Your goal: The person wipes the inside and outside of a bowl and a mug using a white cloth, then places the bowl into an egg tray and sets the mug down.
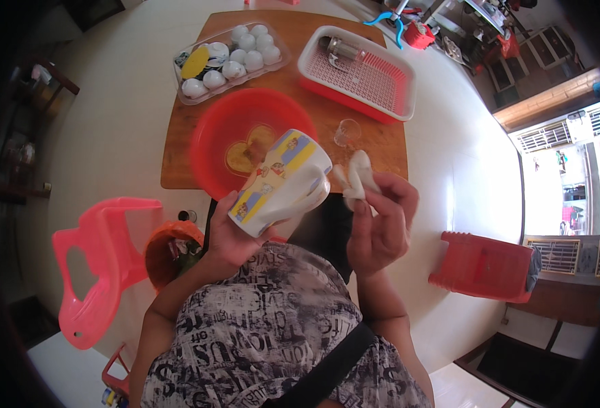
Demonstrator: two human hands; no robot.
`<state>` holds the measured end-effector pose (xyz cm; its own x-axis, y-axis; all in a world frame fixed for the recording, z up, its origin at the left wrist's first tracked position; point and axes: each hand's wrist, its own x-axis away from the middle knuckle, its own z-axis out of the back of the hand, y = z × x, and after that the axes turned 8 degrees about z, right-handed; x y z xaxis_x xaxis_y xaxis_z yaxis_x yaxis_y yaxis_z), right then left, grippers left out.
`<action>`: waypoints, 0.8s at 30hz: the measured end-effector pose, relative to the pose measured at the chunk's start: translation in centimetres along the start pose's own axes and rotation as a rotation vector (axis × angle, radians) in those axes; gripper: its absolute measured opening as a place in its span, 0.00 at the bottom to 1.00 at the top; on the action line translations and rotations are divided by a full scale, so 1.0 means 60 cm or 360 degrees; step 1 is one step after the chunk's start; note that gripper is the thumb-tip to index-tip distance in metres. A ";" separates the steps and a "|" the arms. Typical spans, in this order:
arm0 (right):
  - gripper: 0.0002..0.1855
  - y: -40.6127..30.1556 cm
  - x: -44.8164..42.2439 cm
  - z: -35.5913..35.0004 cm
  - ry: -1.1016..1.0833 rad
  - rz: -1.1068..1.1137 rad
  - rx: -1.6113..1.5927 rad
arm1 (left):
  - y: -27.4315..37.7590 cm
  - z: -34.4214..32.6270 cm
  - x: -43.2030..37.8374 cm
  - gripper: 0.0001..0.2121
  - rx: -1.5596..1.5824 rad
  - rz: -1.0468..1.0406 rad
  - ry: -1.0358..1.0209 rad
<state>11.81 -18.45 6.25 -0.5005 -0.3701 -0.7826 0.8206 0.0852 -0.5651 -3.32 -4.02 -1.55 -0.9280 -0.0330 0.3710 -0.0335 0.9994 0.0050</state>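
Note:
My left hand (236, 242) grips a white mug (300, 176) with a yellow and blue cartoon print near its base end. The mug lies tilted in the air over the near rim of a red plastic basin (208, 132), its handle towards my right. Between the thumb and fingers of my right hand (384, 224) is a crumpled white cloth or tissue (358, 173), just right of the mug and apart from it. A heart-shaped print (251, 150) shows on the basin's floor. Beyond the cloth, a small clear cup (347, 132) rests on the wooden table (180, 148).
At the table's back stand a clear plastic tray (198, 99) of white egg-like things and a white-and-red draining basket (356, 97) holding a clear, metal-banded bottle (348, 50). A pink chair (98, 255) and an orange bin (162, 255) are left; a red plastic stool (483, 268) is right.

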 end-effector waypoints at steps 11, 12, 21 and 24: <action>0.13 0.012 0.105 -0.079 -0.0415 0.0779 0.0179 | -0.023 -0.030 -0.009 0.27 0.0043 -0.0131 0.0197; 0.11 0.014 0.098 -0.074 -0.0405 0.0703 0.0210 | -0.024 -0.028 -0.005 0.27 -0.0022 -0.0143 0.0259; 0.07 0.038 0.023 -0.040 -0.0069 -0.0267 -0.0169 | -0.017 -0.005 0.002 0.30 -0.0074 0.0034 -0.0150; 0.07 0.052 0.032 -0.038 -0.0085 -0.0764 -0.0711 | -0.017 -0.006 0.001 0.30 -0.0087 0.0016 -0.0151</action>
<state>12.76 -16.79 2.42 -0.7590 -0.5069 -0.4087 0.3102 0.2705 -0.9114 -3.22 -5.04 -1.16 -0.9592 -0.0209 0.2820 -0.0060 0.9986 0.0534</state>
